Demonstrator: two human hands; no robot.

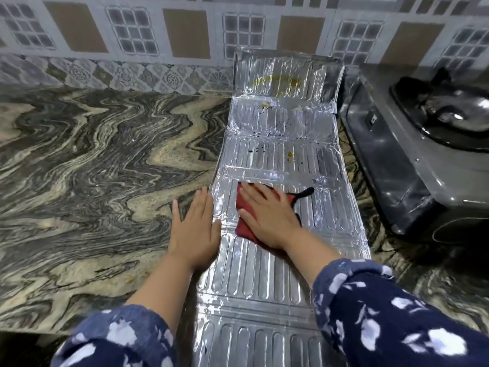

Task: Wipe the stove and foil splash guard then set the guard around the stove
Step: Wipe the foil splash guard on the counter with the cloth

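The guard (280, 160) is lying unfolded on the bench (92, 154) beside the stove (412, 154). The right hand (270, 215) is pressing flat on a cloth (244, 226); the left hand (194, 229), open-palmed, is pinning its edge. Thin foil probably creases easily; lifting by the panel edges looks safest.

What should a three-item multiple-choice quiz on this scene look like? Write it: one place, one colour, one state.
1. Where is the stove?
A. right of the foil splash guard
B. left of it
C. on it

2. What colour is the cloth?
A. blue
B. red
C. white

3. How does the guard lie?
A. folded shut
B. standing around the stove
C. unfolded on the counter, far panel tilted up

Key: 1 A, it sits at the frame's right; 2 B, red under the right hand; 3 C, the left hand presses its edge.
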